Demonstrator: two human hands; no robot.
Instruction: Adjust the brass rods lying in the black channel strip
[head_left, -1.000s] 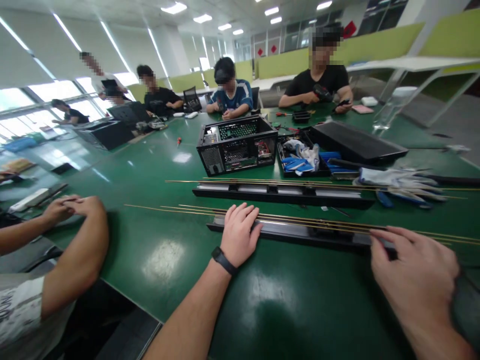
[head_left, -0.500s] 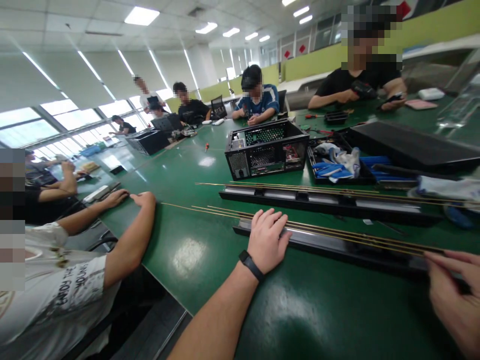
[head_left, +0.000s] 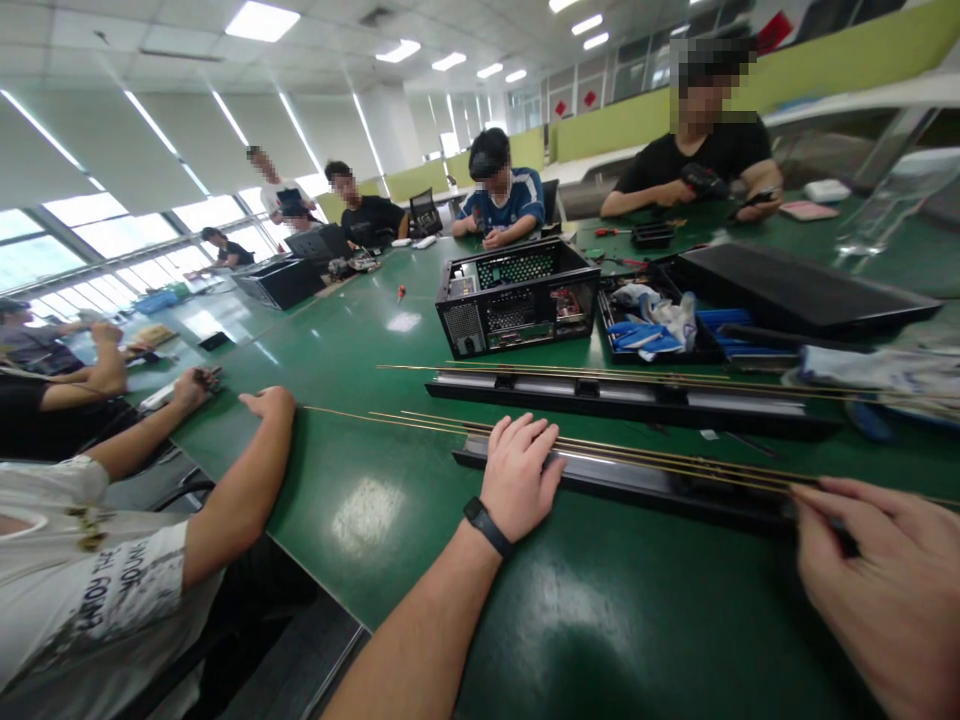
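Note:
A long black channel (head_left: 637, 492) with a grey inner surface lies across the green table before me. Several thin brass-coloured rods (head_left: 667, 462) run along its top and stick out past its left end. My left hand (head_left: 523, 480), a dark band at the wrist, rests over the channel and rods near that end, fingers stretched out. At the right, my right hand (head_left: 877, 560) pinches a brass-coloured rod between thumb and fingertips, above the channel. Its other fingers are partly hidden. Behind lies a second black channel (head_left: 630, 405) with light strips inside and more rods over it.
Beyond the channels stand an open black computer case (head_left: 517, 300) and a black tray (head_left: 660, 350) with gloves. A large black panel (head_left: 802, 290) lies at the right. A co-worker's arm (head_left: 244, 470) rests on the table's left edge. Other people sit farther back.
The view has turned slightly right, so the scene sits farther left. Both my hands keep their places on the channel and rods. The co-worker at left has raised one hand with a small dark thing.

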